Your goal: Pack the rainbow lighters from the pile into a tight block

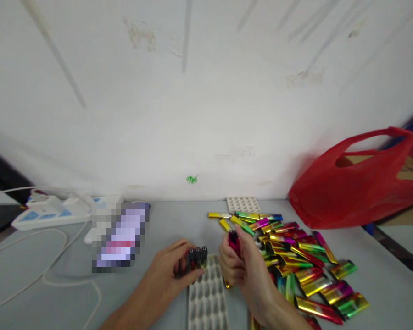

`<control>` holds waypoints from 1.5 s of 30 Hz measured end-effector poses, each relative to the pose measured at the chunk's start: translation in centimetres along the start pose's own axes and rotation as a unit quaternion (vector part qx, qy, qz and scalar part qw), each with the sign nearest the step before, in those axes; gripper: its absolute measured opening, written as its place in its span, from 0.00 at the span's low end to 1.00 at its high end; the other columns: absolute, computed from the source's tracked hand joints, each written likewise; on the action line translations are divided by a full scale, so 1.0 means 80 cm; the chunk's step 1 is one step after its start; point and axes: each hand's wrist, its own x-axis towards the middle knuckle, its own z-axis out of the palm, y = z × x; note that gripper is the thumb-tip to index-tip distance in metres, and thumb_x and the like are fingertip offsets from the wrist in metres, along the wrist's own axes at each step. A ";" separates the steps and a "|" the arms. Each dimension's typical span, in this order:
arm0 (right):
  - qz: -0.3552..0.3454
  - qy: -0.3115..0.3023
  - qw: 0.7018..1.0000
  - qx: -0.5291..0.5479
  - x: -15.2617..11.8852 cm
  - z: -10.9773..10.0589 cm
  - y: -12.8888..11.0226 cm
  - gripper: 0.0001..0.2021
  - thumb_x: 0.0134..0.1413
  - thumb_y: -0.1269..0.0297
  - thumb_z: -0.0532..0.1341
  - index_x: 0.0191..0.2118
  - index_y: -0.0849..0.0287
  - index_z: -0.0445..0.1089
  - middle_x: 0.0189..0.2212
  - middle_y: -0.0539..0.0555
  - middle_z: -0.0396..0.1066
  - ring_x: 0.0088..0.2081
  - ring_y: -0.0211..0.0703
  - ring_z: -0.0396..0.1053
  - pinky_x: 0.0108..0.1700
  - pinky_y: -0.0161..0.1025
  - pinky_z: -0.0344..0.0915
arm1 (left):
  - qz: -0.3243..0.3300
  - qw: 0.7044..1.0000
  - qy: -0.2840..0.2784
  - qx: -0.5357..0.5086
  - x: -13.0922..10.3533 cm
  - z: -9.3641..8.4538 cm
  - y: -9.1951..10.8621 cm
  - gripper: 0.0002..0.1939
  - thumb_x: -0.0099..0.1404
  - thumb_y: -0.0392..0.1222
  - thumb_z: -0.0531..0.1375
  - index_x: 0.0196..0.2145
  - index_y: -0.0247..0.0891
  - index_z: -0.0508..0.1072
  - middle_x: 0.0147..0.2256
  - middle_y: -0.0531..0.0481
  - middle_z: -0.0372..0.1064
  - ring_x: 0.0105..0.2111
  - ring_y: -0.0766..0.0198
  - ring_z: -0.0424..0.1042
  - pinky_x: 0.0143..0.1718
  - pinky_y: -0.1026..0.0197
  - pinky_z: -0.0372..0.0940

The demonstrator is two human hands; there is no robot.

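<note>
Lighters [306,275] shimmering gold, red, green, magenta, blue; tops [198,252] black. Tray [208,295] off-white, dimpled in rows. Bag [358,188] plain red. Tabletop [172,222] grey.

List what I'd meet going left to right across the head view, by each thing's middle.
White power strip, pixelated screen, left hand, nearer pale tray, right hand, pile of shiny pieces, red bag.

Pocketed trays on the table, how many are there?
2. The near tray lies between the left hand and right hand, partly covered; the far tray sits by the wall. The lighter pile could hide more.
</note>
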 end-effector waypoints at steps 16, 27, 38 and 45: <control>-0.059 0.022 0.997 0.048 -0.001 0.012 0.000 0.29 0.50 0.34 0.74 0.30 0.54 0.65 0.25 0.44 0.57 0.25 0.36 0.46 0.23 0.32 0.46 | -0.009 1.000 -0.006 0.006 0.000 -0.001 0.002 0.07 0.69 0.46 0.68 0.39 0.41 0.79 0.34 0.53 0.71 0.33 0.57 0.70 0.35 0.60 0.60; -0.070 0.027 0.996 0.042 -0.004 0.020 -0.006 0.29 0.50 0.33 0.76 0.35 0.54 0.69 0.30 0.48 0.63 0.31 0.42 0.56 0.32 0.37 0.60 | -0.008 1.000 -0.005 0.003 0.000 -0.001 0.002 0.07 0.69 0.47 0.68 0.37 0.41 0.78 0.34 0.54 0.70 0.32 0.58 0.70 0.34 0.61 0.60; 0.004 0.019 0.999 0.044 -0.003 0.007 0.000 0.33 0.49 0.32 0.73 0.24 0.54 0.59 0.19 0.37 0.42 0.21 0.31 0.33 0.22 0.33 0.33 | 0.005 1.000 -0.003 0.000 0.000 0.002 -0.004 0.07 0.70 0.46 0.68 0.36 0.41 0.77 0.34 0.54 0.70 0.31 0.59 0.69 0.33 0.62 0.60; 0.008 0.036 0.999 0.035 -0.007 0.008 0.001 0.31 0.49 0.37 0.69 0.21 0.52 0.50 0.16 0.37 0.39 0.18 0.30 0.32 0.19 0.34 0.30 | 0.010 1.000 -0.003 0.003 0.002 0.000 -0.002 0.07 0.70 0.45 0.68 0.37 0.41 0.78 0.35 0.52 0.72 0.33 0.58 0.71 0.35 0.61 0.61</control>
